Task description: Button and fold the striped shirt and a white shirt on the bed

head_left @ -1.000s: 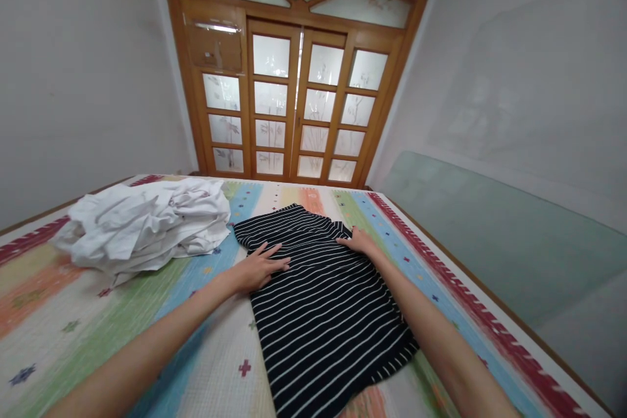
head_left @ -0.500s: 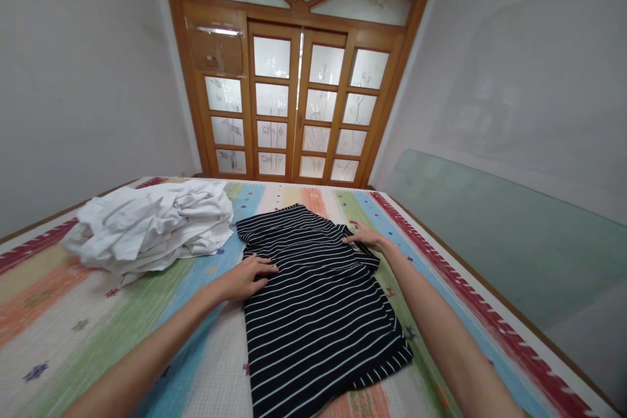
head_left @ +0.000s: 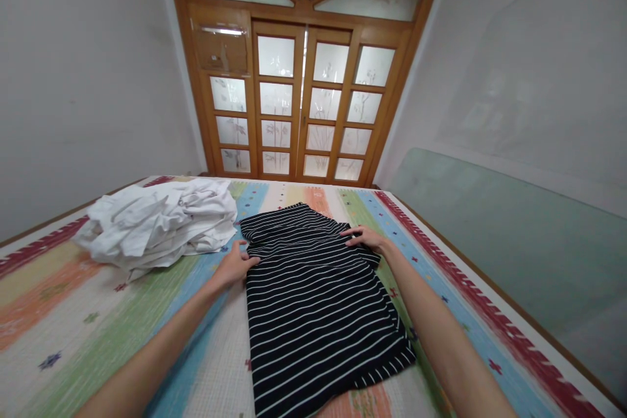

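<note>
A patterned cover [head_left: 73,366], banded in blue, green, orange and cream with dark red borders, spreads across the foreground. Behind it rises a wooden door [head_left: 298,91], glazed with patterned panes beneath an arched top. A pale green panel [head_left: 509,235] runs along the wall at the right. The black shirt [head_left: 318,313], marked with narrow white stripes, lies on the cover between the two forearms, its near end reaching the lower edge of the view. A heap of white cloth [head_left: 161,222] (loosely crumpled) rests on the cover to the shirt's left. The left hand [head_left: 235,266] is at the shirt's left edge, thumb on the fabric and forefinger set apart from it; whether its grip pinches any cloth cannot be told. The right hand [head_left: 367,237] touches the upper right edge, fingers extended; whether its grip holds fabric is likewise unclear.
</note>
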Motion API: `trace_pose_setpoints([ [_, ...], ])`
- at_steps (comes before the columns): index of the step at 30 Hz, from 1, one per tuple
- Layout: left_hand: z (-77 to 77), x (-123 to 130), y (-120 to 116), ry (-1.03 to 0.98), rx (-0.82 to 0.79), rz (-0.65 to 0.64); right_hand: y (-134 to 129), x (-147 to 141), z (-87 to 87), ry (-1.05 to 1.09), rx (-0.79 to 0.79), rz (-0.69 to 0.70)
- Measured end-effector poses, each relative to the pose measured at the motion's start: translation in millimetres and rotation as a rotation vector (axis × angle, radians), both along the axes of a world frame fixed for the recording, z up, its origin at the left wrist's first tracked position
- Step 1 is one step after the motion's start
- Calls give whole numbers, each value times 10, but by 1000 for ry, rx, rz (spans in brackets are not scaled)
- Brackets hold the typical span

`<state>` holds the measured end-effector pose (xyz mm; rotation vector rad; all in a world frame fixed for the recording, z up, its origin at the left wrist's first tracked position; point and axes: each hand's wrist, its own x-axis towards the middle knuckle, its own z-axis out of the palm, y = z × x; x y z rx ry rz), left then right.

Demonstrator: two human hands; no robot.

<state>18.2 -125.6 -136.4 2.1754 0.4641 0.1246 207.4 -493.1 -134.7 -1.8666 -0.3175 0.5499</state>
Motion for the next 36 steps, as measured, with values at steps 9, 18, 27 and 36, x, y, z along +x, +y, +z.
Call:
trace_pose_setpoints([
  [9,148,-78,35,57,-763,-83,35,-16,-17,168,106,66],
  [18,-154,46,48,-166,-557,-257,21,5,31,99,78,45],
  [27,41,12,91,-189,-128,-302,13,-132,186,-25,112,99],
  [36,186,-66,56,-353,334,-194,118,-182,228,-487,-175,-71],
])
